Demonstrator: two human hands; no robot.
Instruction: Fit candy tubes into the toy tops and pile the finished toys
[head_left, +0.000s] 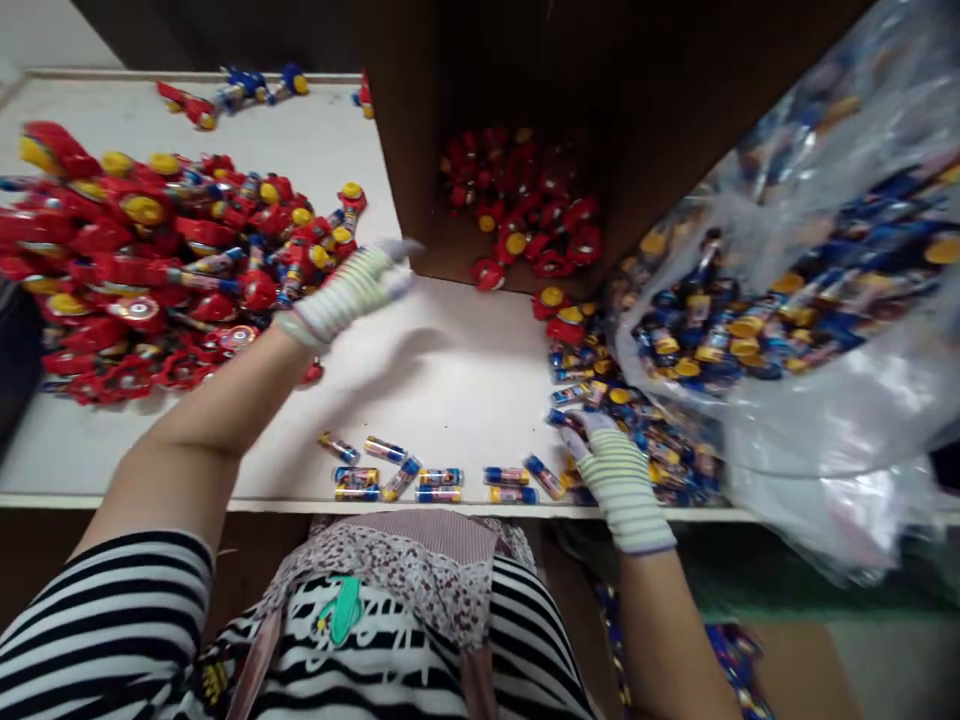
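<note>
My left hand (pixel 356 290), in a striped knit glove, is raised over the white table beside a heap of red and yellow plastic toys (pixel 142 260). Its fingers stretch out to the right, slightly blurred and apart, with nothing visible in them. My right hand (pixel 619 485), gloved alike, rests at the edge of a pile of small blue-and-yellow tubes (pixel 667 435). Its thumb and fingertips close around one dark blue tube (pixel 562 418). Along the table's front edge lie several loose tubes (pixel 439 477), some side by side, others slanted.
A brown cardboard box (pixel 420 180), on its side, holds more red toys (pixel 525 200). To the right, a clear plastic bag (pixel 825 420) bulges with blue-and-yellow tubes. A few red and blue toys (pixel 240 88) lie at the back left of the white table (pixel 465 380).
</note>
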